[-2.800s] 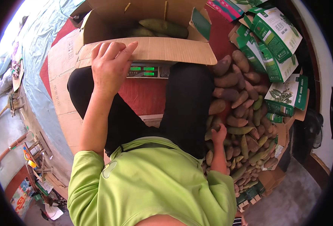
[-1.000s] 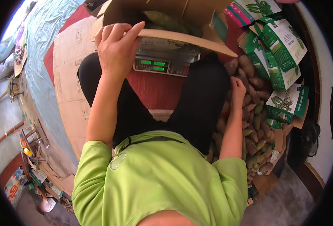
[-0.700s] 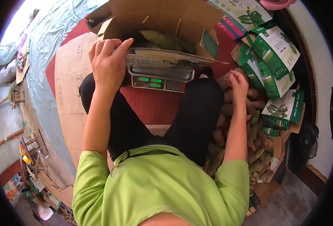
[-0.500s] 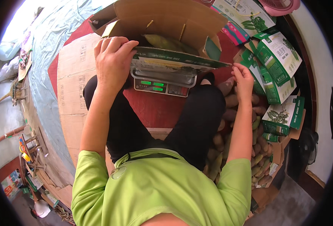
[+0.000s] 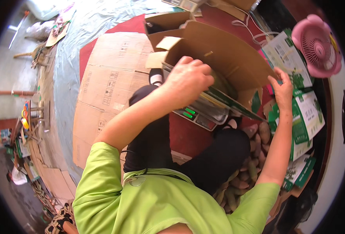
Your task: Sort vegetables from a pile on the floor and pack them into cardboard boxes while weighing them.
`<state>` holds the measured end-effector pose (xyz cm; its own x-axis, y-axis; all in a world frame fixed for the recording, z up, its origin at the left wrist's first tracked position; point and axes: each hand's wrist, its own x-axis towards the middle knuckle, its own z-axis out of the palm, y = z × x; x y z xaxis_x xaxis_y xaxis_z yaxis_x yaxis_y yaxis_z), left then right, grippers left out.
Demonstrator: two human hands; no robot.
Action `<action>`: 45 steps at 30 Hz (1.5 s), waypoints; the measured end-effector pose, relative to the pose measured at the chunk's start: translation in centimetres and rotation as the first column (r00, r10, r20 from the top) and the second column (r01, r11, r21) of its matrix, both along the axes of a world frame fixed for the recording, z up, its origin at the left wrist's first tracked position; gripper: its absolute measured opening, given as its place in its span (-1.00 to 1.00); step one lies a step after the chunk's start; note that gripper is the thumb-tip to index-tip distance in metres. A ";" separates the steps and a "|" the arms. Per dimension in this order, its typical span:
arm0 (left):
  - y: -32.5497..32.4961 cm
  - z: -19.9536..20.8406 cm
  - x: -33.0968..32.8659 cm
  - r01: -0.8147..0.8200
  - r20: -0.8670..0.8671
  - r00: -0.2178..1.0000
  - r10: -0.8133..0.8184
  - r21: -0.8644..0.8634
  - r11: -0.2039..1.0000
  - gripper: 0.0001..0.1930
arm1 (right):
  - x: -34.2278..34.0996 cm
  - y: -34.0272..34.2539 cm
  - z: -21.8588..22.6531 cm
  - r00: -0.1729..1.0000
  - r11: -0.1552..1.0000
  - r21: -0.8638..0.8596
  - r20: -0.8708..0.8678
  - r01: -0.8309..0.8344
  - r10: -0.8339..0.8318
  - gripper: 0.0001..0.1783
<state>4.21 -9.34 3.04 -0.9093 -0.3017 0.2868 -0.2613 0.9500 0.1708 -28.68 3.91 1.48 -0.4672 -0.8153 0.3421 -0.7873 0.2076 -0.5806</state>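
- My left hand point(image 5: 190, 82): fingers curled over the top edge of the carton's near flap point(image 5: 235, 104). Looks like a grip, fingertips hidden. Probably keeps the flap from flopping and the opening steady.
- My right hand point(image 5: 279, 84): at the right end of the far wall, thumb and fingers half bent, small gap between them. Cannot tell if it pinches the cardboard. Probably there to guide that side.
- Carton point(image 5: 233, 54): far centre, brown inside, mouth open toward me, between my hands. Greenish root vegetables point(image 5: 227, 86) lie in it.
- Scale point(image 5: 197, 118): near side of the carton, tray partly under the near flap. Likely placed for weighing; contact with carton hidden. Panel faces me, handy for reading.
- Loose roots point(image 5: 244, 177): heaped by my right leg, presumably within easy reach.
- Flattened cardboard point(image 5: 110, 84): left, maybe a floor cover.
- Labels: green-and-white boxes point(image 5: 309, 113) on the right carry plant pictures and small lettering, too blurred to read. Brand: can't make out.
- Flattened cardboard has dark handling symbols in boxes.
- Scale readouts glow green; digits unreadable.
- Near flap's outer face is green and pale, print smeared.
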 end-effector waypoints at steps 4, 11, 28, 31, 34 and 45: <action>-0.7 -0.6 0.9 0.074 -0.111 0.991 -0.071 0.022 0.997 -0.96 | -1.8 -2.8 -0.6 0.993 0.969 0.241 0.112 -0.059 0.032 -0.79; -1.8 -1.5 3.1 0.104 -0.235 0.966 -0.106 -0.021 0.994 -0.94 | 0.0 -4.6 1.3 0.979 0.962 0.258 -0.153 -0.094 0.137 -0.86; -8.2 2.9 24.8 -0.305 -0.554 0.785 0.276 0.042 0.951 -0.94 | 22.0 -20.9 15.8 0.837 0.921 0.054 -0.401 -0.385 0.373 -0.84; -7.2 4.9 30.3 -0.435 -0.483 0.798 0.361 -0.046 0.899 -0.93 | 26.1 -22.0 14.9 0.816 0.868 0.005 -0.340 -0.496 0.468 -0.86; -5.5 6.3 35.1 -0.535 -0.422 0.785 0.453 -0.095 0.839 -0.93 | 30.8 -22.8 12.1 0.829 0.844 -0.072 -0.245 -0.532 0.502 -0.84; 1.6 -0.6 51.0 -0.775 0.011 0.626 0.780 -0.104 0.624 -0.82 | 50.7 -18.0 -6.4 0.742 0.740 0.220 -0.094 -0.635 0.664 -0.83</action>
<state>55.25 -7.77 2.43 -0.3609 -0.8809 0.3063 -0.9146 0.3985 0.0683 22.02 -14.11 -4.95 0.2451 -0.9493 0.1969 -0.8407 -0.3092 -0.4444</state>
